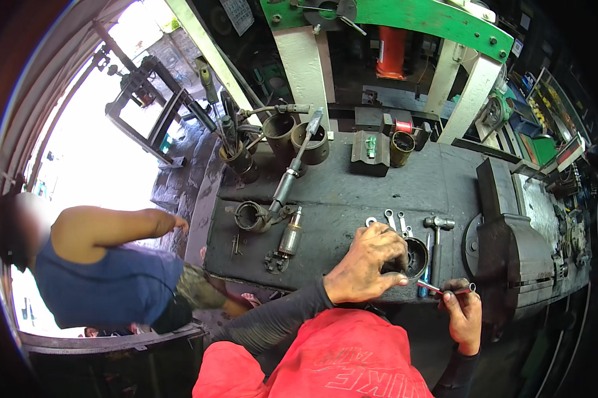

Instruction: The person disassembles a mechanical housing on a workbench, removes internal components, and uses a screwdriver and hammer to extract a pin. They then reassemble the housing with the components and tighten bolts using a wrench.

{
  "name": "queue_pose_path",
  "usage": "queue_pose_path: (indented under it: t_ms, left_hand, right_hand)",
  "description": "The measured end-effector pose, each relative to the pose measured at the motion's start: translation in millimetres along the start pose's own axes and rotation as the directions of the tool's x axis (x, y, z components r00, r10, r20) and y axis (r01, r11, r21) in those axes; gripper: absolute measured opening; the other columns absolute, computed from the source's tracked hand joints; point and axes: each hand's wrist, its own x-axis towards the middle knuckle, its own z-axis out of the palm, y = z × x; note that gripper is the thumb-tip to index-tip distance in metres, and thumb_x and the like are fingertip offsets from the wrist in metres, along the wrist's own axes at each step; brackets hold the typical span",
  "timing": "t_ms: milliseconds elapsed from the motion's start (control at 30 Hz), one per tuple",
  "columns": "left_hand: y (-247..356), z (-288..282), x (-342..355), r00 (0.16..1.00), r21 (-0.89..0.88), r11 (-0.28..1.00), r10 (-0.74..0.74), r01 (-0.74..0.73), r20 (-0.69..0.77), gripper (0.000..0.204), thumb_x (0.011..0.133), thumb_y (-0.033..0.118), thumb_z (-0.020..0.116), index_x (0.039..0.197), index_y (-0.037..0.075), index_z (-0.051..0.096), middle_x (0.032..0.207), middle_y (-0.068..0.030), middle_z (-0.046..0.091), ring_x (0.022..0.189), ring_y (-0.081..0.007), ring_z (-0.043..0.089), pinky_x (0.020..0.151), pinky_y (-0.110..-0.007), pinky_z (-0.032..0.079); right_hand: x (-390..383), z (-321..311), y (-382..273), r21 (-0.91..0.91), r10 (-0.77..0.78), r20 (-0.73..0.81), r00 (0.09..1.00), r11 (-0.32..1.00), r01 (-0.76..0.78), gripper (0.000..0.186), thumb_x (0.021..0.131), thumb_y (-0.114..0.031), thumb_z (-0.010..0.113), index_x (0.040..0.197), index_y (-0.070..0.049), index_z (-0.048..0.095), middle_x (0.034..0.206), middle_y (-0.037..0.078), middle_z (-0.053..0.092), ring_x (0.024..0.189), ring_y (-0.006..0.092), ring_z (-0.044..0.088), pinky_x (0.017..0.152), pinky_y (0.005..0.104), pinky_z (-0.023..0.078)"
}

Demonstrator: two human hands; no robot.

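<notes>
Two spanners (396,220) lie on the dark bench (332,205), just beyond the person's left hand (371,263), whose curved grip reaches over the left side of a round, dark housing (424,257) by the near edge; whether it is closed on the housing cannot be told. Farther right, the right hand (463,310) has a narrow grip holding a slim red tool (432,287). A hammer (436,249) lies just right of the housing, head at the far end.
</notes>
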Motion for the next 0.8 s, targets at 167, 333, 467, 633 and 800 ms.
queue_pose_path:
  t_ms: [167,333,467,633,800]
  left_hand:
    - [-8.5,-2.5,-4.1,0.996,-0.030,0.996,0.081,-0.080,0.027,0.020,0.076,0.016,0.089,0.089,0.010,0.075,0.110,-0.0027,0.070,0.120,-0.0281,0.057,0.110,-0.045,0.038]
    - [-8.5,7.6,-4.1,0.994,-0.086,0.995,0.048,-0.057,-0.095,0.025,0.070,0.014,0.091,0.086,0.008,0.072,0.103,-0.0025,0.070,0.115,-0.0279,0.058,0.105,-0.045,0.041]
    - [-1.9,11.9,-3.8,0.989,-0.048,0.999,-0.007,0.000,-0.146,0.031,0.068,0.020,0.094,0.083,0.008,0.069,0.098,-0.0026,0.071,0.112,-0.0285,0.060,0.106,-0.045,0.041]
    - [1.8,-3.7,1.3,1.000,-0.030,0.999,0.009,-0.009,0.005,0.026,0.078,0.022,0.090,0.096,0.010,0.074,0.111,-0.0042,0.072,0.122,-0.0291,0.060,0.112,-0.046,0.038]
    - [0.2,-14.5,4.3,0.993,-0.004,0.999,0.039,-0.039,0.107,0.020,0.077,0.012,0.087,0.097,0.010,0.083,0.111,-0.0051,0.073,0.121,-0.0298,0.061,0.109,-0.045,0.042]
  right_hand:
    - [-3.5,-1.1,9.5,0.061,0.054,-0.035,0.998,0.997,-0.052,0.013,0.105,-0.011,0.066,0.105,0.002,0.066,0.087,0.007,0.070,0.074,0.0119,0.062,0.067,0.0282,0.050]
    - [-4.0,1.2,10.9,0.079,0.077,-0.005,0.997,0.994,-0.076,0.015,0.106,-0.016,0.065,0.109,-0.001,0.064,0.091,0.005,0.070,0.078,0.0111,0.063,0.070,0.0273,0.053]
    - [-6.6,4.4,8.2,0.127,0.087,-0.021,0.996,0.988,-0.084,0.013,0.105,-0.011,0.064,0.105,0.002,0.066,0.089,0.006,0.069,0.074,0.0113,0.061,0.068,0.0277,0.050]
    - [-9.2,3.4,6.5,-0.014,0.047,-0.033,0.998,0.999,-0.048,0.016,0.103,-0.012,0.065,0.103,0.004,0.069,0.081,0.006,0.067,0.072,0.0138,0.064,0.068,0.0300,0.051]
    - [-11.5,2.5,11.0,-0.009,0.016,-0.005,1.000,1.000,-0.016,0.015,0.103,-0.013,0.066,0.108,0.001,0.068,0.080,0.007,0.068,0.070,0.0151,0.065,0.067,0.0311,0.052]
